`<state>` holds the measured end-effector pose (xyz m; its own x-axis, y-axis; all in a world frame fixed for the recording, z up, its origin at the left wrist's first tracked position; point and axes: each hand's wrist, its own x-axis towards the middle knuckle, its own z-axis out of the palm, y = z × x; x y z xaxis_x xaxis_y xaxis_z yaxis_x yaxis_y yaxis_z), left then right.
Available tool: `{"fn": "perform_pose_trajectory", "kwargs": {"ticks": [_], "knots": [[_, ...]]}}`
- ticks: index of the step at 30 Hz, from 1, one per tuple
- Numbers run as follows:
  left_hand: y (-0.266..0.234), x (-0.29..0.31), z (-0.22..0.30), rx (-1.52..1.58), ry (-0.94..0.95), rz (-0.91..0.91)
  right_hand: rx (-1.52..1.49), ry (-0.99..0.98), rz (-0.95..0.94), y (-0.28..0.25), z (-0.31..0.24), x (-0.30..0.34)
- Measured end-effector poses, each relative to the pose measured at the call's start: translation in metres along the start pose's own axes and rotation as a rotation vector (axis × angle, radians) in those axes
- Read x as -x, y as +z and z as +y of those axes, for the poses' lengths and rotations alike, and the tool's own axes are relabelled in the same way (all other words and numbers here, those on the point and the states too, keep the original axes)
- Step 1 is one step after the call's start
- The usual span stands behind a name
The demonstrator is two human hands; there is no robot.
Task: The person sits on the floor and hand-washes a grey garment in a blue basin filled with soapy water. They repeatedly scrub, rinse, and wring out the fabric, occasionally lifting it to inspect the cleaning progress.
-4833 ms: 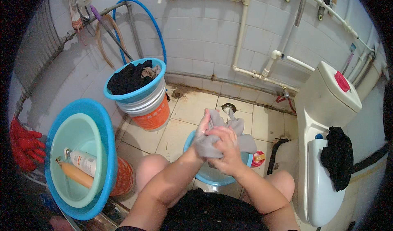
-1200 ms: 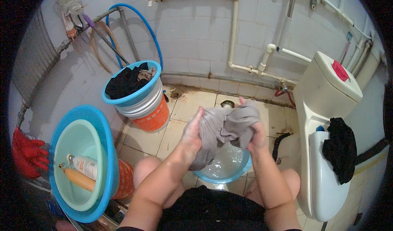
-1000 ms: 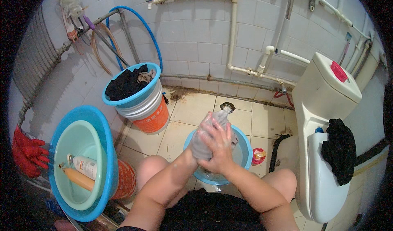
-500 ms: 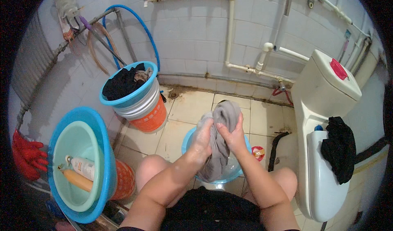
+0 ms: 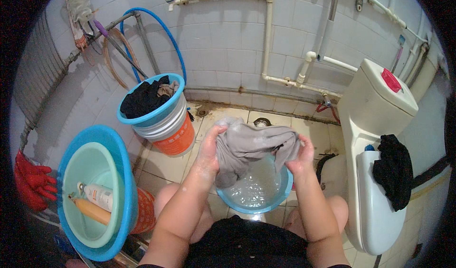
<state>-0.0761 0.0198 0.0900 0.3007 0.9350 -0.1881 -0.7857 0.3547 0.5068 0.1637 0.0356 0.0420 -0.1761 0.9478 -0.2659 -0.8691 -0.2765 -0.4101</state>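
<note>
A wet grey cloth garment (image 5: 247, 147) is stretched between my two hands, with whitish suds on its upper part. My left hand (image 5: 209, 151) grips its left end, fingers partly behind the fabric. On the other side my right hand (image 5: 301, 155) pinches the right end, which hangs in a fold. Below the cloth stands a blue basin (image 5: 288, 185) of cloudy, rippling water; the garment covers its far left part. Wet patches or suds show on my left wrist.
At left, a pale green basin (image 5: 90, 149) holding two bottles rests inside a blue basin (image 5: 124, 173). Farther back, a bucket (image 5: 173, 137) carries another blue basin (image 5: 128, 118) with dark clothes. A toilet (image 5: 363, 197) with a black cloth (image 5: 393, 173) on its lid stands at right.
My hands have moved apart, my left going left and my right going right. The garment went from bunched and hanging to spread sideways, uncovering the water.
</note>
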Motion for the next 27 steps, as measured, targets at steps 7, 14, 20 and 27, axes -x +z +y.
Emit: {"fn": "perform_pose_trajectory", "kwargs": {"ticks": [7,14,20,27], "knots": [[0.002,-0.006,-0.05,-0.048,-0.209,-0.072,0.143,-0.128,-0.216,0.028,0.009,0.002],[-0.002,-0.009,-0.073,0.083,-0.234,-0.07,0.989,-0.738,-0.139,0.052,0.049,0.025],[-0.025,-0.016,-0.072,-0.072,-0.122,-0.285,1.731,-1.221,-0.608,0.055,0.087,0.067],[0.022,-0.002,-0.076,-0.126,-0.134,0.058,1.11,-0.839,0.099,0.035,0.045,0.01]]}}
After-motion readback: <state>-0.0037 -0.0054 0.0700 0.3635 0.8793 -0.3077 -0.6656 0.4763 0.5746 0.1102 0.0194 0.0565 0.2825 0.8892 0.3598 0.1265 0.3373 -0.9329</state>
